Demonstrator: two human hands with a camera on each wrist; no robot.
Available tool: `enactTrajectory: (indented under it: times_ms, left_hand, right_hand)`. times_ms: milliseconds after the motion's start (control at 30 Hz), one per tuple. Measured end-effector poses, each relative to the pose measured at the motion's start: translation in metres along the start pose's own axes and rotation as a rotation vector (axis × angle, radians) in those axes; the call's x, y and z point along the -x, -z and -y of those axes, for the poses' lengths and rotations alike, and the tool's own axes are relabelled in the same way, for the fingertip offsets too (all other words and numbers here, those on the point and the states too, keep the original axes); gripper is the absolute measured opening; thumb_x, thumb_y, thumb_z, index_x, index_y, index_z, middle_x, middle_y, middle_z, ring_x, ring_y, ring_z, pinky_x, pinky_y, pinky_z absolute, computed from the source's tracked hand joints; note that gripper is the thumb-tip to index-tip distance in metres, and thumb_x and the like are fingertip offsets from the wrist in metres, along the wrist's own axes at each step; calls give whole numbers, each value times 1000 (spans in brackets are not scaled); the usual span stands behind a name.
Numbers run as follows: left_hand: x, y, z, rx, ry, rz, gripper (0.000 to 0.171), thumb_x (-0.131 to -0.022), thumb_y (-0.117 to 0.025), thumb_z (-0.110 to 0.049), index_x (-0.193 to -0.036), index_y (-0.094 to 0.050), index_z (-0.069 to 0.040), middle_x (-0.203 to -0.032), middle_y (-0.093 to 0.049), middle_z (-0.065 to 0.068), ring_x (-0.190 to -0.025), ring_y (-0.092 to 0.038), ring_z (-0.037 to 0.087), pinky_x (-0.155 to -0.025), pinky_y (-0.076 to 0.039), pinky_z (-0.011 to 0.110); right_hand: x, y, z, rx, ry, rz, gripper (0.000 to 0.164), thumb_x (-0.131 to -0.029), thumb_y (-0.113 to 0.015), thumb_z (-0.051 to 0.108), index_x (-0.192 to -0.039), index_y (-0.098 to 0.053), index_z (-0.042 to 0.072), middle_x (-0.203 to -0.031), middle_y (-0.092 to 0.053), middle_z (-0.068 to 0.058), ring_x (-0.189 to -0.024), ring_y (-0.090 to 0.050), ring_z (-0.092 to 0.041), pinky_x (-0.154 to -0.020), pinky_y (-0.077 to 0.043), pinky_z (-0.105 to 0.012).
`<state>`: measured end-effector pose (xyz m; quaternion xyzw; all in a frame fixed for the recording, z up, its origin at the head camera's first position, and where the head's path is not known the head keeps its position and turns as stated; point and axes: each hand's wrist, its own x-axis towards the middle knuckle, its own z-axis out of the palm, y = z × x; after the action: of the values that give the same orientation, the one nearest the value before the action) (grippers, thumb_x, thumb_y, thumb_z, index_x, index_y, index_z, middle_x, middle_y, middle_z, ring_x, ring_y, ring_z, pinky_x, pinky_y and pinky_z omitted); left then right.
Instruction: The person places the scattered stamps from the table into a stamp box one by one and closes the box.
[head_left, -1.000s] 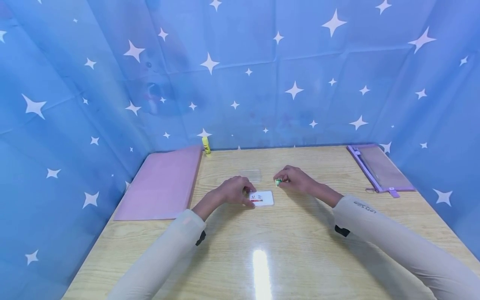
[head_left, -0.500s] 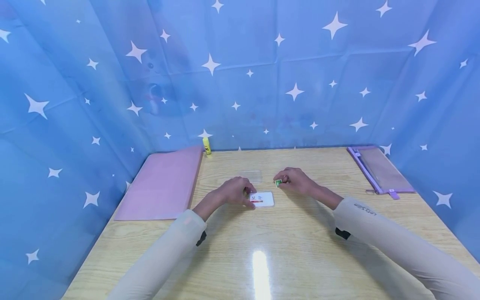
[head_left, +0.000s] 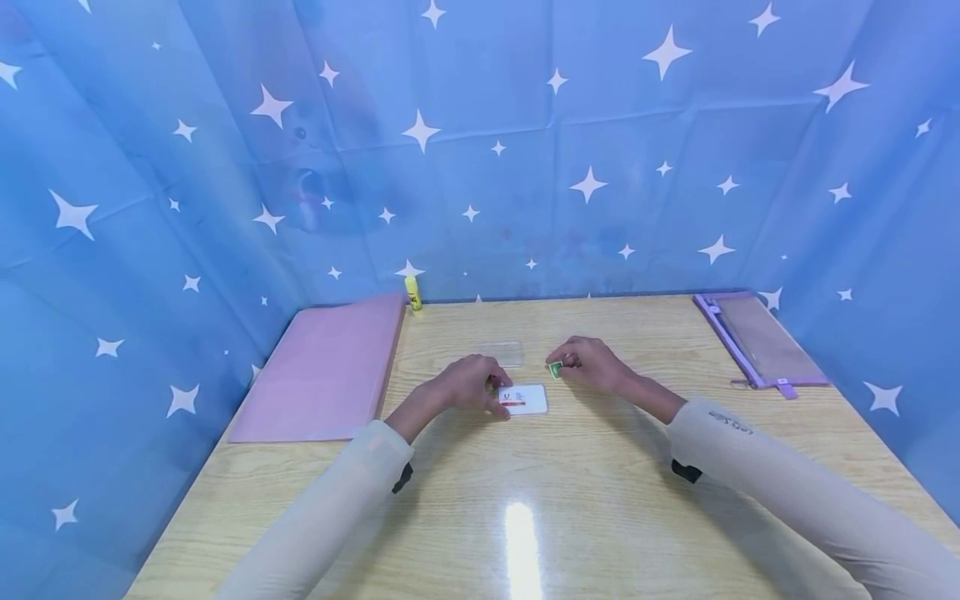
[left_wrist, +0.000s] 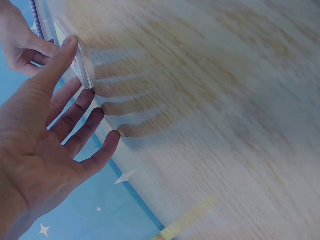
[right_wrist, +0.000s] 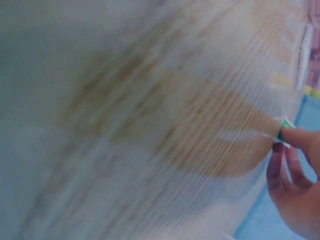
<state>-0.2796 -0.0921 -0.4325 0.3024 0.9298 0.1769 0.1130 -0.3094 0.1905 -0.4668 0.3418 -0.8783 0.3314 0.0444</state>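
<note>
My left hand (head_left: 472,383) holds a flat white card (head_left: 533,399) in what looks like a clear case, thumb on the near edge and fingers on the far edge. Red and dark print shows at the card's left end. It lies on the table; in the left wrist view the case's clear rim (left_wrist: 90,75) sits between thumb and fingers. A little to the right, my right hand (head_left: 592,365) pinches a small green square with a white border (head_left: 556,369), tilted just above or on the tabletop. In the right wrist view the thumb hides much of this green square (right_wrist: 285,125).
Behind the card lies a clear flat plastic piece (head_left: 504,353). A pink folder (head_left: 322,367) covers the table's left side, with a yellow glue stick (head_left: 413,293) standing by its far corner. At the right is a purple-edged zip pouch (head_left: 772,337). A blue star-printed curtain (head_left: 525,233) surrounds the table.
The green square has turned slightly in my right fingers and shows more of its face. My left hand and the card have stayed in place.
</note>
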Motion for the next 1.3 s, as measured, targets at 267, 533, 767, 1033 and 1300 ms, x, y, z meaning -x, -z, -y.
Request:
enactTrajectory:
  times_ms: [267,533,767,1033,1300]
  left_hand:
    - [-1,-2,1,-8,12,-3,53,-78,-93,-37,-123,-77,-14,-107,-70,-3,-94,-61,11,-84,-49,29]
    - [-2,-4,2,-11,18,3,53,-79,-93,-38,-124,-76,-14,-109,-70,-3,-95,-62,12,-84,-49,29]
    - [0,-1,0,-4,16,-2,53,-79,-93,-37,-124,-76,-13,-109,-70,-2,-94,-61,12,-85,-49,30]
    - [0,0,1,7,2,-2,53,-79,-93,-36,-123,-76,-12,-109,-70,-1,-96,-63,15,-84,-50,30]
    - [-1,-2,2,10,9,-5,54,-78,-93,-37,-123,-77,-12,-108,-70,-2,-93,-62,12,-83,-50,29]
  right_hand:
    - [1,1,5,13,-19,0,20,-91,-72,-9,-109,-79,-1,-104,-73,-16,-91,-73,-31,-78,-59,-42]
    - [4,3,5,-11,5,8,21,-92,-69,-10,-109,-78,-1,-102,-73,-17,-93,-72,-33,-79,-60,-44]
    - [6,5,7,-35,30,9,21,-92,-70,-10,-110,-78,-2,-102,-72,-17,-92,-71,-32,-78,-59,-40]
    - [6,7,14,-44,49,9,21,-92,-71,-10,-110,-78,-2,-103,-72,-16,-91,-72,-32,-75,-59,-36]
    - [4,4,24,-76,55,35,20,-92,-72,-9,-111,-77,-3,-103,-71,-17,-88,-72,-32,-72,-59,-32]
